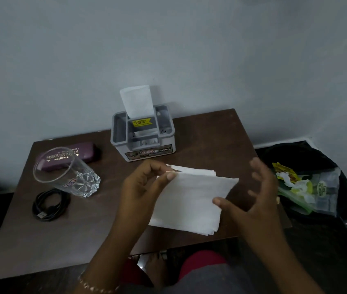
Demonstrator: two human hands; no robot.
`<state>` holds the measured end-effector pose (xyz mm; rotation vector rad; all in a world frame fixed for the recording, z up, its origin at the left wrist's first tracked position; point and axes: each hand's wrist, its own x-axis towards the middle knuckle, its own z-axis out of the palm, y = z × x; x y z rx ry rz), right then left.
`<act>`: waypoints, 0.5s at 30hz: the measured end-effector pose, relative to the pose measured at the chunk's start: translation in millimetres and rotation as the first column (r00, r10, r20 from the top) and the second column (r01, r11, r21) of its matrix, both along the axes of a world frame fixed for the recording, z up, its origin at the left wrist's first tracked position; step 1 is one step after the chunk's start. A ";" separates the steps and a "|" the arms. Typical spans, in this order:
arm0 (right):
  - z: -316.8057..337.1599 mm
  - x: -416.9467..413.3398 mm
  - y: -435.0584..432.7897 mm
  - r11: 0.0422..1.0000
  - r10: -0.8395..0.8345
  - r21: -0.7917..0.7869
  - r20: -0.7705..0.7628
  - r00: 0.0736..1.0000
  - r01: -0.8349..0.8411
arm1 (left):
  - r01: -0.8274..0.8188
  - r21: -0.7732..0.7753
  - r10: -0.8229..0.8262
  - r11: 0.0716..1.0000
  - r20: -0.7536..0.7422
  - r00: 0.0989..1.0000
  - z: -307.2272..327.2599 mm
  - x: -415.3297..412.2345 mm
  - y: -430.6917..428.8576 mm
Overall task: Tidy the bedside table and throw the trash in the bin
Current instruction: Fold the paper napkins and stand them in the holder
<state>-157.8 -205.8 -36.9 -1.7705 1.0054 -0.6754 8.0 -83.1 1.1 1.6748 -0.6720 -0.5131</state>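
**A pinch at the corner**

The left hand (147, 187) pinches the top corner of the white napkin stack (191, 204), just in front of the grey holder (145, 143). The right hand (257, 198) is spread, thumb at the stack's edge. The bin (295, 152) stands right of the holder.

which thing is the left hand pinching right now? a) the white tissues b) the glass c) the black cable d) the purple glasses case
A: the left hand pinches the upper edge of the white tissues between thumb and fingers; the glass, cable and case lie apart from it.
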 end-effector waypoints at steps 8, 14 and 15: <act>42.7 10.6 -19.3 0.685 0.265 0.561 0.403 0.876 -0.465 | -0.005 -0.088 -0.010 0.996 -0.177 0.984 66.5 -1.6 3.2; 38.3 22.6 -20.9 0.590 0.213 0.725 0.285 0.935 -0.355 | 0.184 0.044 -0.103 0.982 -0.692 0.715 27.8 0.4 15.0; 33.5 24.3 -19.2 0.588 0.227 0.742 0.231 0.946 -0.322 | 0.181 0.092 -0.062 0.979 -0.711 0.701 19.1 -2.6 16.0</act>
